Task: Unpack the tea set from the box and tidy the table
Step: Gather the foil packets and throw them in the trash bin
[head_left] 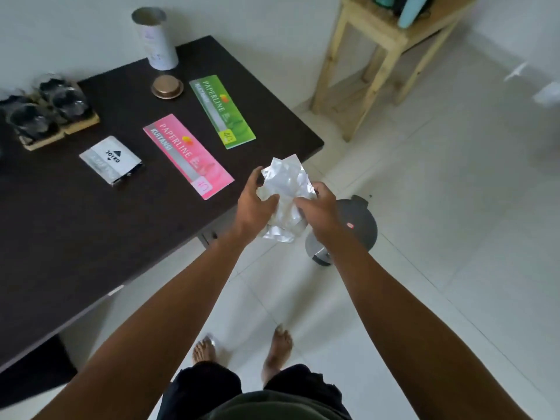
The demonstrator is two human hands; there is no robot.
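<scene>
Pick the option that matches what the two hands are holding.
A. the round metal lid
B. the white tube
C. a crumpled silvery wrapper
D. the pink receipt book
C: the left hand and right hand both grip a crumpled silvery wrapper, held past the table edge above the floor.

The pink booklet is showing "PAPERLINE", "KUITANSI" and "40". The green booklet is showing "PAPERLINE" and "40"; its smaller word is too blurred to read. The white packet is reading "JOYKO".
</scene>
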